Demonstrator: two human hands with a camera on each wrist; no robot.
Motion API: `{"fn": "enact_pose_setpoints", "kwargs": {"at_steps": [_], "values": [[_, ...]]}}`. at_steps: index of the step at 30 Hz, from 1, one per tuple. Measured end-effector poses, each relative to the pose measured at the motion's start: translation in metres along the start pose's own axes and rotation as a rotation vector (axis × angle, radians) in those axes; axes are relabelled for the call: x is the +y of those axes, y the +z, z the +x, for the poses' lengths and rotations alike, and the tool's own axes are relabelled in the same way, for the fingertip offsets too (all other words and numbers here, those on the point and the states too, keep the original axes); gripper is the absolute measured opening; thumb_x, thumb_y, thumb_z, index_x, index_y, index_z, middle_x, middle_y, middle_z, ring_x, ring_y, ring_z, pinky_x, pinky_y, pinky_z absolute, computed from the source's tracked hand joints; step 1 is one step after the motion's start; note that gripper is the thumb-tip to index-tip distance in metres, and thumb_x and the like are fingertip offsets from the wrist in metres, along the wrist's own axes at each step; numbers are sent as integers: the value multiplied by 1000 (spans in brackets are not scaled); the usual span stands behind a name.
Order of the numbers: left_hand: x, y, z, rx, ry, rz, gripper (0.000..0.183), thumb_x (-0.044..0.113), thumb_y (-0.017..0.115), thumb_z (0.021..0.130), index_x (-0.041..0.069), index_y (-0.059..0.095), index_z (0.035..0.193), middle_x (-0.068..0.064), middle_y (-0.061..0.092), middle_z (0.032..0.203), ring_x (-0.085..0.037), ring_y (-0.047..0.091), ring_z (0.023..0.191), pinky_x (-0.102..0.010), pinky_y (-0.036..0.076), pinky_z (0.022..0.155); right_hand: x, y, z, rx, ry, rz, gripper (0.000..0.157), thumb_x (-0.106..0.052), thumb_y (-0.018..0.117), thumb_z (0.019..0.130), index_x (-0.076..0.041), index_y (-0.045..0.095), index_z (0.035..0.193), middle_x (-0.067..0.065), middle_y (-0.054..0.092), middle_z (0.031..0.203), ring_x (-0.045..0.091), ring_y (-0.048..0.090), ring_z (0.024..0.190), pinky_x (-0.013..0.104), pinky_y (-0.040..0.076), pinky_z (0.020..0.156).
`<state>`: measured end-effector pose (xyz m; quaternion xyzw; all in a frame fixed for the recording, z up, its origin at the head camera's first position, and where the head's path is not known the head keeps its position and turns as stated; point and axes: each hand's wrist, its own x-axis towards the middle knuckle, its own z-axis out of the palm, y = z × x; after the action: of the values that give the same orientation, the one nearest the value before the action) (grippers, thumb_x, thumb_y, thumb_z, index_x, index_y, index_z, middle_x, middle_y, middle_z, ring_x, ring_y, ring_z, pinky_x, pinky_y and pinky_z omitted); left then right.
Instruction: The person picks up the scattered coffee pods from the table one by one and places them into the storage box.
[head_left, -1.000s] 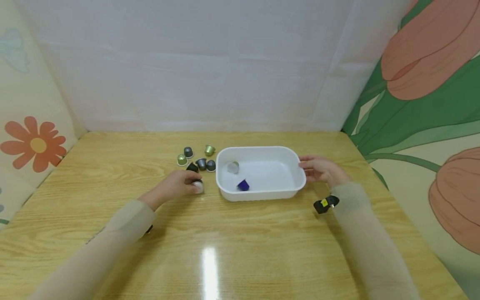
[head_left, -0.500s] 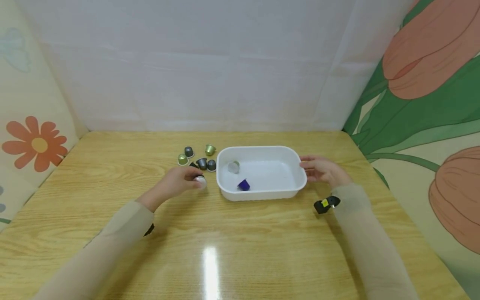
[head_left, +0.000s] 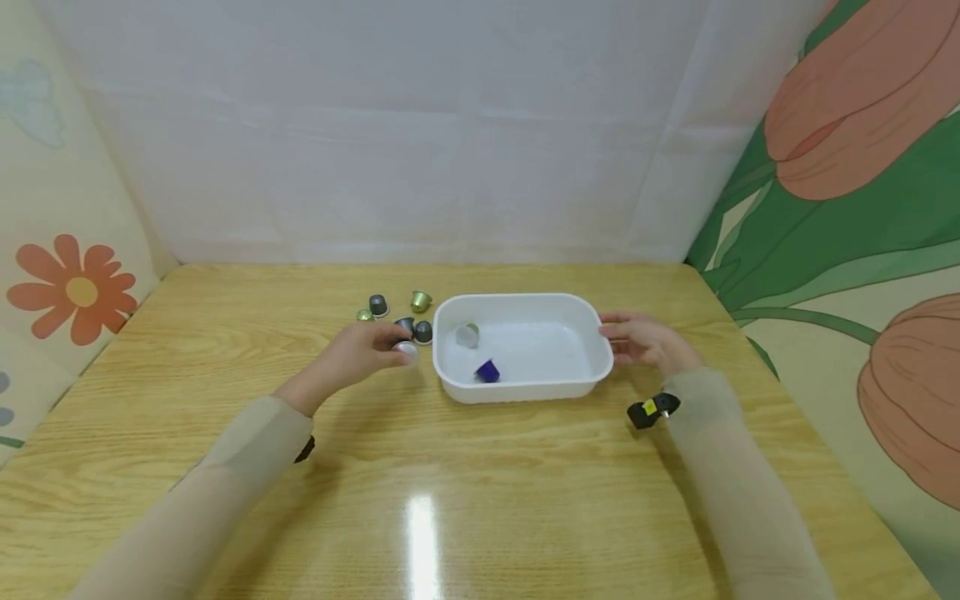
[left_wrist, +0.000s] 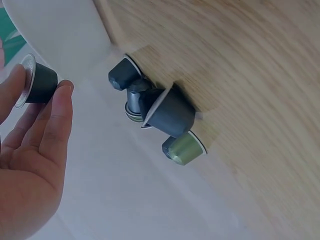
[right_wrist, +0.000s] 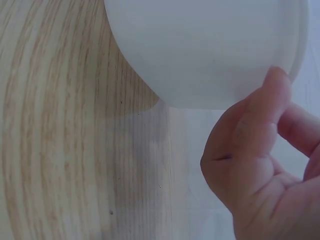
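In the head view my left hand [head_left: 358, 354] pinches a coffee capsule [head_left: 407, 351] just above the table, left of the white tub [head_left: 525, 390]. The left wrist view shows this capsule [left_wrist: 43, 85] as dark with a silver lid, between thumb and fingers. My right hand [head_left: 647, 342] touches the tub's right end from outside. In the right wrist view a fingertip [right_wrist: 278, 75] rests against the wall near the rim. Inside the tub lie a purple capsule [head_left: 488, 371] and a pale-lidded one [head_left: 467, 336].
Several loose capsules lie left of the tub, among them a green one [head_left: 421, 301] and dark ones, such as a grey capsule [head_left: 378, 305]. My left hand partly covers another green capsule [head_left: 364, 316]. A white cloth [head_left: 450, 167] hangs behind the wooden table [head_left: 525, 475].
My left hand has lifted the capsule and carried it a little away from me and to the right, now covering a black capsule. The right hand and tub have stayed in place.
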<state>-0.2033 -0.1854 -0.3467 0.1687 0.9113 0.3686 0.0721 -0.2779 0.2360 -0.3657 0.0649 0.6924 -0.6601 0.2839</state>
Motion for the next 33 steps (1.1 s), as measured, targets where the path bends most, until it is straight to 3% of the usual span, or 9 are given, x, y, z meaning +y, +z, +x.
{"fn": "enact_pose_setpoints", "kwargs": {"at_steps": [6, 13, 24, 33], "values": [[7, 3, 5, -12, -4, 14, 45, 17, 69, 92, -7, 57, 129, -22, 62, 124, -36, 58, 116, -47, 49, 96, -1, 1, -2, -3, -2, 24, 55, -5, 48, 101, 1, 23, 150, -1, 61, 90, 11, 60, 78, 23, 55, 67], [13, 4, 9, -15, -27, -16, 44, 14, 68, 92, -6, 56, 130, -21, 62, 123, -35, 58, 117, -46, 50, 96, -2, 1, -4, 13, -12, -30, 55, -5, 49, 101, 2, 24, 151, -2, 63, 91, 11, 60, 77, 22, 54, 66], [27, 11, 15, -16, 38, -29, 41, 10, 68, 92, -8, 58, 127, -22, 64, 121, -33, 60, 114, -44, 50, 96, -1, 2, -5, 19, 0, -1, 55, -4, 50, 100, 1, 26, 150, -2, 62, 93, 12, 59, 78, 22, 54, 68], [37, 16, 22, -38, 19, -38, 45, 15, 68, 93, -8, 56, 130, -21, 62, 125, -33, 58, 116, -44, 49, 97, 0, 0, -5, 13, -6, 3, 53, -4, 49, 101, 2, 27, 149, -2, 64, 90, 12, 60, 76, 22, 55, 66]]}}
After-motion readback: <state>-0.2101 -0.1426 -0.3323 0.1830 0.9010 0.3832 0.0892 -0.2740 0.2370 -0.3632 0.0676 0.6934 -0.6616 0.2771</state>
